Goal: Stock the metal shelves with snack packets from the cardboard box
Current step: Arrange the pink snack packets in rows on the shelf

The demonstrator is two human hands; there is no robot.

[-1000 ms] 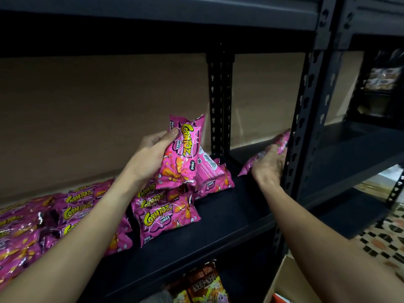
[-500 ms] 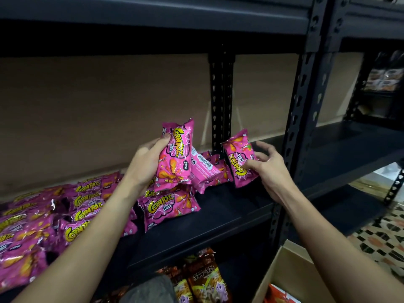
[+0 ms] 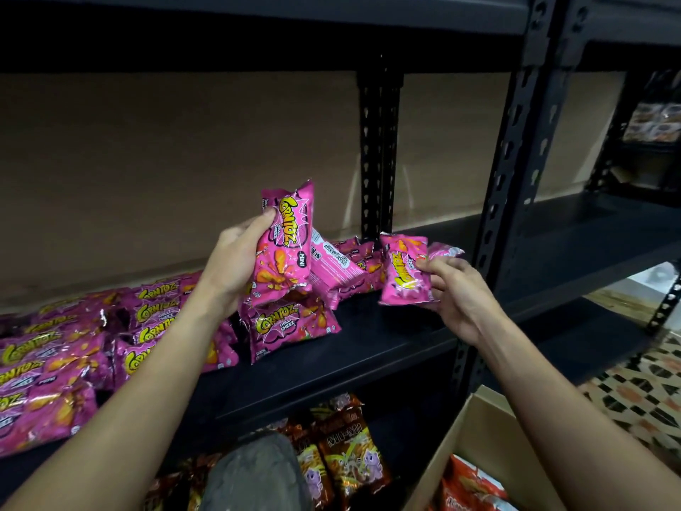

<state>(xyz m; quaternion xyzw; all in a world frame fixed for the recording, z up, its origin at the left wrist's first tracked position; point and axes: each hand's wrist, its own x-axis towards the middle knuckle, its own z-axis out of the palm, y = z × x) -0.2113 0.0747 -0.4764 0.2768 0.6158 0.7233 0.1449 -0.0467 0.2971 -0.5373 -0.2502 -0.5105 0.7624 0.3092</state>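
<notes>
Above the metal shelf (image 3: 368,341), the left hand (image 3: 236,267) has its grip clamped on an upright Corntoz packet (image 3: 285,248); the right hand (image 3: 457,296) grip pinches a second packet (image 3: 403,276), possibly two.

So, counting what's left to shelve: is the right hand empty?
No, the right hand pinches a pink packet by its edge.

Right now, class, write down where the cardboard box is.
Head view, bottom right: the cardboard box stands open just right of the brown packets, with red packets inside it.
</notes>
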